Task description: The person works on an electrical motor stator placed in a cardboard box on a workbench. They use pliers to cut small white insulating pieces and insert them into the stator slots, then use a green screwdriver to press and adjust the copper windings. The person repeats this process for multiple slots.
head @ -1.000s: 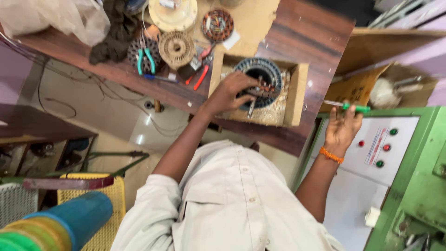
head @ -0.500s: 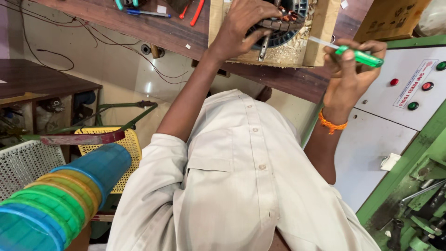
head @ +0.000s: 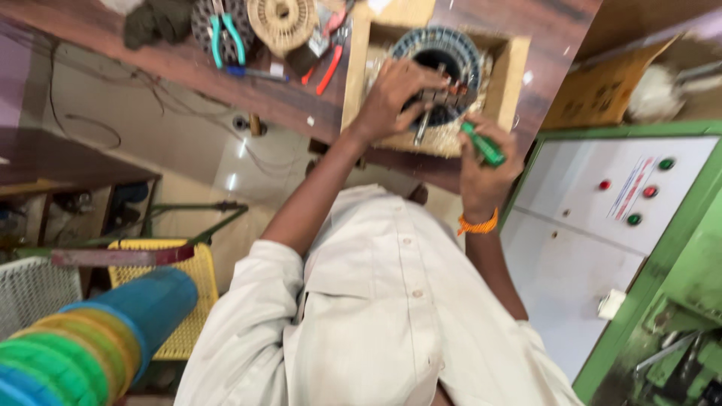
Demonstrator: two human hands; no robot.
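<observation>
Head view: a ribbed metal stator ring (head: 444,56) with dark windings is seen in a shallow wooden box (head: 511,83) near the front edge of the dark wooden bench (head: 188,75). The left hand (head: 391,98) is pressed on its near rim, fingers curled. A green-handled screwdriver (head: 483,144) is gripped in the right hand (head: 485,169), just beside the ring, its axis slanted towards it.
</observation>
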